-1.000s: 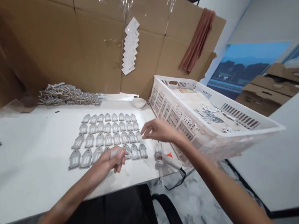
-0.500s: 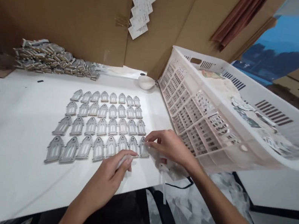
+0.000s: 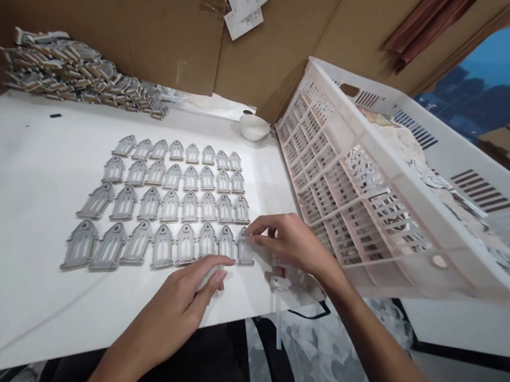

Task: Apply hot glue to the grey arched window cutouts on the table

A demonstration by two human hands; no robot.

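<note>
Rows of small grey arched window frames lie on the white table. At the right end of the nearest row, my right hand is closed in a pinch over the last arched frame. A hazy, see-through sheet seems to lie over that frame, its edge at my fingertips. Just to the left, my left hand is curled around a pale translucent piece, gripped between thumb and fingers. Its index fingertip is close to the front row. My palm hides part of the piece.
A white glue gun with a glue stick and black cord lies by the table edge, right of my hands. Behind it stands a white slatted crate holding flat pieces. A heap of frames and a white bowl are at the back.
The view has shifted slightly, so the rows sit a little further left and higher. My right hand has drawn slightly back around the last frame; my left hand keeps its grip.
</note>
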